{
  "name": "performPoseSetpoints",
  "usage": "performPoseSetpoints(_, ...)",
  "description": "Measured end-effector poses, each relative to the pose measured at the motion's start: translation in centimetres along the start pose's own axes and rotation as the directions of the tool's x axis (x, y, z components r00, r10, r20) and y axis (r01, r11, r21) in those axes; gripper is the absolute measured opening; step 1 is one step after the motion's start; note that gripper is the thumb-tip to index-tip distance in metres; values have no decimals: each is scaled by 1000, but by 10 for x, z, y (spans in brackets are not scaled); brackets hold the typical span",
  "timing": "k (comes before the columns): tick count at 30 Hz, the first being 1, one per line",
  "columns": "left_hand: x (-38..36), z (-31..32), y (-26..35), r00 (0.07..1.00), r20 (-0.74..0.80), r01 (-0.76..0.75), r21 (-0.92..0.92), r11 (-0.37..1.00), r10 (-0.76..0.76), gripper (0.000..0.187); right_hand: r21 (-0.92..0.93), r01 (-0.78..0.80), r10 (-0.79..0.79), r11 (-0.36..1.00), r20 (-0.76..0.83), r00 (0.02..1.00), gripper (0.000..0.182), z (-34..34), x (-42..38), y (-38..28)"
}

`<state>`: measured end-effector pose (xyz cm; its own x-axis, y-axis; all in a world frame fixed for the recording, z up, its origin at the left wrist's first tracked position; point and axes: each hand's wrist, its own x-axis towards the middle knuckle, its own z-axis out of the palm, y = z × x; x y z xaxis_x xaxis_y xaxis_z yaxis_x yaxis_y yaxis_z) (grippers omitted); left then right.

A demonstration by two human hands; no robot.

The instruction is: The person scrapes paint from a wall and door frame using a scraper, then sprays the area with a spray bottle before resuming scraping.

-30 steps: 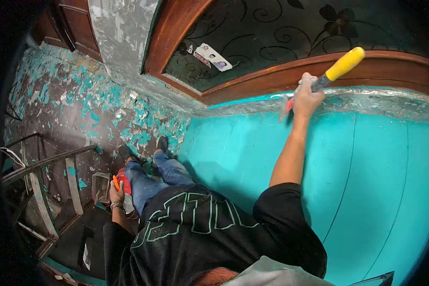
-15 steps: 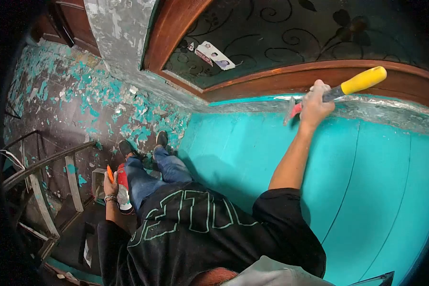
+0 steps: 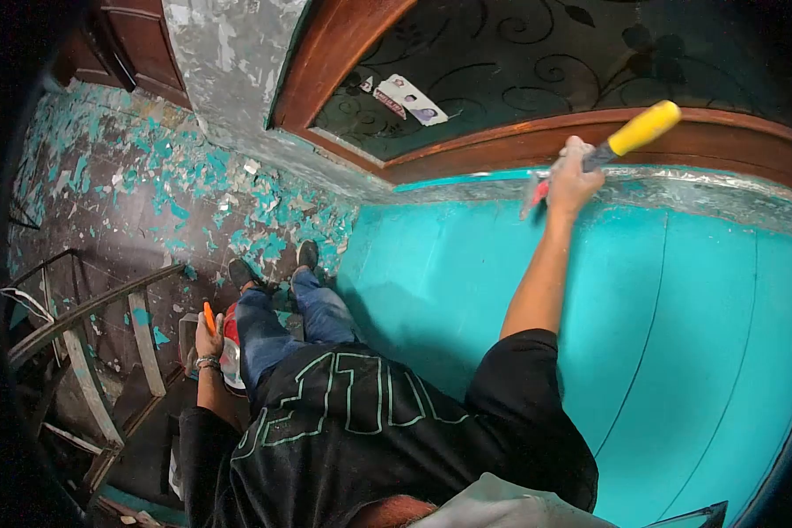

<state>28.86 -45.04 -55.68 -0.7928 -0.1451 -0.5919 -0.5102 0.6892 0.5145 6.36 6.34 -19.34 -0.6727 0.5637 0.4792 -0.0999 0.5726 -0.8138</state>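
Observation:
My right hand (image 3: 575, 183) is wrapped round a scraper with a yellow handle (image 3: 644, 129) that points up and right. Its red part and thin blade (image 3: 531, 199) lie against the strip of wall below the wooden frame, at the top of the turquoise surface (image 3: 466, 264). A narrow turquoise band (image 3: 466, 179) runs along the frame's lower edge to the left of the blade. Low on the left, my left hand (image 3: 208, 341) is closed round an orange-handled tool (image 3: 209, 317) held upright; its kind cannot be made out.
Paint flakes (image 3: 264, 198) litter the dark floor by my shoes. A wooden ladder-like frame (image 3: 88, 378) stands at the left. A red and white bucket (image 3: 231, 356) is beside my legs. Above is dark patterned glass (image 3: 510, 53) in a brown wooden frame (image 3: 326, 62).
My right hand and the scraper have shifted slightly left, the handle end dipping a little. My left hand keeps its hold on the orange-handled tool; the whole view has moved slightly.

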Motion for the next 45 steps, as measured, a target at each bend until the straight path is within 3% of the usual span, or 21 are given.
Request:
performPoseSetpoints(4, 8, 7, -39, 997, -41, -67, 26, 997, 68, 59, 30, 5, -5, 1000, 4, 1000, 20, -7, -6, 24)
performPoseSetpoints(6, 7, -6, -34, 987, 147, 48, 88, 995, -61, 59, 83, -21, 18, 996, 38, 999, 16, 0, -12, 46)
performPoseSetpoints(7, 2, -15, -26, 987, 148, 52, 94, 994, -66, 59, 83, -29, 26, 996, 38, 999, 16, -1, -12, 46)
performPoseSetpoints(9, -10, -26, -7, 990, 134, 40, 50, 998, -46, 59, -9, 145, -145, 989, 21, 989, 14, -6, -7, 39)
performPoseSetpoints(10, -12, -23, -12, 989, 135, 47, 49, 998, -54, 59, -56, 36, -37, 998, -6, 999, 13, -7, -9, 15)
performPoseSetpoints(11, -14, -18, -20, 994, 96, 47, 90, 995, -55, 59, -57, 33, -33, 998, 2, 999, 13, -7, -10, 17)
performPoseSetpoints(13, -11, -7, -26, 998, 47, 46, 122, 991, -52, 59, -114, 237, -231, 965, 60, 971, 15, -1, -6, 20)
performPoseSetpoints(15, -17, 5, -34, 999, 7, 34, 102, 994, -34, 58, -145, 150, -144, 978, 52, 988, 17, 2, -6, 35)
performPoseSetpoints(17, -16, 10, -28, 996, 75, 45, 75, 996, -50, 57, -8, -17, 18, 1000, 83, 996, 18, 11, -7, 33)
performPoseSetpoints(20, -22, 23, -18, 996, -33, -85, 1, 996, 85, 50, 48, -26, 23, 999, 51, 998, 20, -8, -2, 7)
performPoseSetpoints(25, -17, 27, -9, 997, 78, -17, -27, 999, 19, 42, -24, -39, 39, 999, 12, 999, 20, 8, -7, 40)
performPoseSetpoints(27, -18, 23, 2, 996, -31, -80, 25, 996, 81, 41, -41, 35, -34, 999, 29, 999, 23, 17, -14, 62)
performPoseSetpoints(31, -9, 18, 2, 999, 24, -34, -5, 999, 34, 48, -108, 159, -150, 981, 82, 985, 21, 3, -9, 55)
performPoseSetpoints(33, -5, 28, -25, 998, -32, -60, 84, 995, 63, 60, -3, -115, 115, 993, 43, 992, 22, -1, -10, 15)
performPoseSetpoints(34, -8, 17, -9, 999, 47, 8, 66, 998, -11, 69, -2, -68, 68, 998, 78, 995, 22, -1, -7, 22)
performPoseSetpoints(38, -9, 22, -9, 1000, 9, 27, 99, 995, -28, 63, -29, 47, -45, 998, 72, 996, 22, 17, -17, 57)
performPoseSetpoints(40, -11, 20, -5, 999, 10, -41, 37, 998, 40, 58, -22, 1, 1, 1000, 73, 997, 21, 8, -16, 51)
performPoseSetpoints(43, -13, 19, 0, 999, 33, -20, 32, 999, 19, 52, 5, -116, 115, 993, 76, 990, 20, 3, -12, 45)
performPoseSetpoints(45, -10, 36, -23, 996, -32, -80, 39, 996, 82, 47, 47, -146, 145, 988, 7, 989, 19, 13, -18, 56)
